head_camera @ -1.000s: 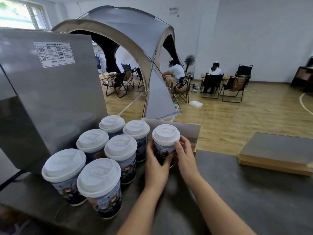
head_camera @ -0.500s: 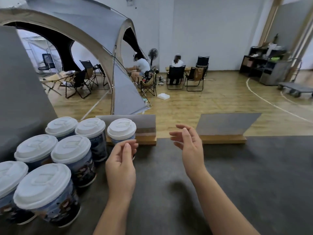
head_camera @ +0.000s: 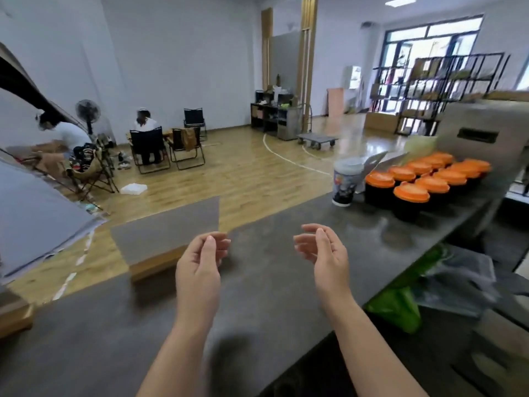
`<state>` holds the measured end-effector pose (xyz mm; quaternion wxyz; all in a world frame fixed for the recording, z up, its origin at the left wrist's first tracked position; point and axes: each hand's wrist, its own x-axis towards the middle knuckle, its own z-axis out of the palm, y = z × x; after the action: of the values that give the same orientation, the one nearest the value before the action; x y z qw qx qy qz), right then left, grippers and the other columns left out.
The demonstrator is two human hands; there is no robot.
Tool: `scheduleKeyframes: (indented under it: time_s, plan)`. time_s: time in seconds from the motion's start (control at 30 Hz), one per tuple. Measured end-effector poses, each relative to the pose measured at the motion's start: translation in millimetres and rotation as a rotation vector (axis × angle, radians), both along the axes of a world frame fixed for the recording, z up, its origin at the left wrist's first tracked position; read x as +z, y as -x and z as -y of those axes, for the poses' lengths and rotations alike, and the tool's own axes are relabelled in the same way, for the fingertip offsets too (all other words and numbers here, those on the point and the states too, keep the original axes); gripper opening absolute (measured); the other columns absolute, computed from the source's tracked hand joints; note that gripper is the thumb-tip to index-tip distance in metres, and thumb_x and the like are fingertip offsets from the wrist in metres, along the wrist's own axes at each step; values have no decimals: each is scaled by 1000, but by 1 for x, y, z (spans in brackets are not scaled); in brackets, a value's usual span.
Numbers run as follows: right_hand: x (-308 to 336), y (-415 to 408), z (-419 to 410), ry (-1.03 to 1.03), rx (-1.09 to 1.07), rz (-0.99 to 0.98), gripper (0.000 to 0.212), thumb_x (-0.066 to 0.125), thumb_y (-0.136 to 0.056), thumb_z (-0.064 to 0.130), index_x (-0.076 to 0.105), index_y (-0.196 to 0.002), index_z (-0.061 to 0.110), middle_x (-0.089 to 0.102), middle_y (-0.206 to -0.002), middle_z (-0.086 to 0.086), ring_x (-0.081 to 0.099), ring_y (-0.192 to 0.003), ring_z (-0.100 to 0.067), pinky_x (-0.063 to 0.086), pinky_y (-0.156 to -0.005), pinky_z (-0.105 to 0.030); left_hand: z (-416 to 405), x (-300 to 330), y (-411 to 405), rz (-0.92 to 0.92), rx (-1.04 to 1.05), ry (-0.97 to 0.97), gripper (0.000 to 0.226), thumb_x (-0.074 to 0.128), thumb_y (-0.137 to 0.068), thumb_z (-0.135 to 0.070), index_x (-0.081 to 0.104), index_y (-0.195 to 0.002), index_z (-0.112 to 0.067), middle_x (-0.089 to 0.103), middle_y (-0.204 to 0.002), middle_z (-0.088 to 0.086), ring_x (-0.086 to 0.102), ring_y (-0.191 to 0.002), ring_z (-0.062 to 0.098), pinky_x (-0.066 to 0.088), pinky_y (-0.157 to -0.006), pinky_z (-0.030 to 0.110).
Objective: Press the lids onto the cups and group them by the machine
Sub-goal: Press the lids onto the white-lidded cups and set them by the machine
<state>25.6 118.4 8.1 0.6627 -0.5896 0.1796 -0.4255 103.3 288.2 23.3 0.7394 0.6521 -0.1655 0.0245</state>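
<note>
Both hands empty over the dark counter (head_camera: 257, 296) — my left hand (head_camera: 197, 270) at 11 o'clock, right hand (head_camera: 326, 259) at 1, fingers loosely curled and apart, gripping nothing. Farther out at 2 o'clock stood one printed cup (head_camera: 345, 181), upright, its pale lid on; whether fully seated, I couldn't tell. Just beside it, a cluster of dark cups with orange lids (head_camera: 423, 179) by a steel machine (head_camera: 481, 127). Judged the printed cup next — much lidding looked done.
</note>
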Motion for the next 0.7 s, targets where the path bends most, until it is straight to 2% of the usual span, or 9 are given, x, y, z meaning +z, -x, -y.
scheduleKeyframes:
  time_s: [0.2, 0.33, 0.43, 0.5, 0.53, 0.57, 0.63, 0.67, 0.7]
  plan:
    - [-8, 18, 138, 5, -133, -90, 31, 36, -105, 17, 66, -96, 17, 71, -90, -5, 63, -80, -17, 50, -74, -31, 154, -2, -5, -33, -141, -21, 32, 43, -104, -12, 70, -88, -16, 70, -86, 1, 62, -76, 7, 47, -67, 11]
    - [-11, -6, 227, 54, -121, -159, 22, 40, -104, 21, 60, -108, 27, 64, -109, 7, 60, -103, -12, 50, -91, -37, 268, -8, -35, -55, -208, -117, 27, 44, -104, -16, 68, -91, -19, 70, -89, -2, 62, -84, 12, 48, -74, 18]
    - [-11, -41, 285, 95, -34, -213, 31, 39, -104, 27, 47, -134, 26, 51, -125, 14, 48, -119, -7, 41, -105, -36, 345, -9, -62, -31, -219, -210, 18, 46, -102, -24, 62, -110, -22, 66, -107, -4, 60, -100, 15, 45, -84, 26]
    - [-10, -64, 312, 120, 21, -222, 40, 37, -105, 24, 35, -145, 20, 42, -132, 11, 39, -126, -7, 35, -103, -26, 384, -3, -76, -63, -241, -220, 30, 44, -103, -24, 51, -132, -16, 56, -124, -5, 53, -108, 11, 40, -83, 20]
    - [-12, -76, 323, 135, 31, -230, 43, 37, -105, 23, 31, -147, 17, 40, -135, 9, 37, -127, -6, 32, -101, -21, 403, -3, -84, -92, -255, -210, 38, 42, -104, -24, 44, -140, -13, 51, -128, -4, 50, -114, 10, 39, -88, 19]
    - [-14, -88, 333, 142, 36, -240, 46, 37, -105, 23, 28, -149, 17, 39, -138, 7, 36, -128, -6, 31, -101, -21, 417, -1, -90, -118, -264, -206, 44, 41, -104, -27, 37, -146, -11, 48, -133, -2, 47, -122, 12, 38, -97, 23]
    - [-19, -108, 349, 117, 34, -238, 49, 39, -104, 28, 26, -151, 18, 38, -148, 2, 36, -135, -12, 33, -110, -31, 439, -3, -104, -186, -284, -211, 53, 39, -101, -39, 34, -149, -16, 46, -145, 0, 45, -132, 18, 39, -109, 36]
    - [-22, -116, 355, 93, 36, -229, 50, 39, -103, 31, 26, -151, 20, 37, -151, 0, 37, -138, -16, 33, -113, -38, 446, -3, -108, -222, -304, -200, 52, 37, -99, -42, 40, -144, -17, 50, -143, 3, 50, -128, 20, 44, -103, 37]
    - [-23, -122, 359, 76, 39, -220, 51, 39, -102, 34, 28, -150, 21, 38, -152, -2, 38, -138, -19, 34, -114, -43, 450, -2, -109, -247, -334, -183, 45, 33, -101, -41, 48, -135, -16, 58, -134, 5, 57, -118, 19, 50, -91, 31]
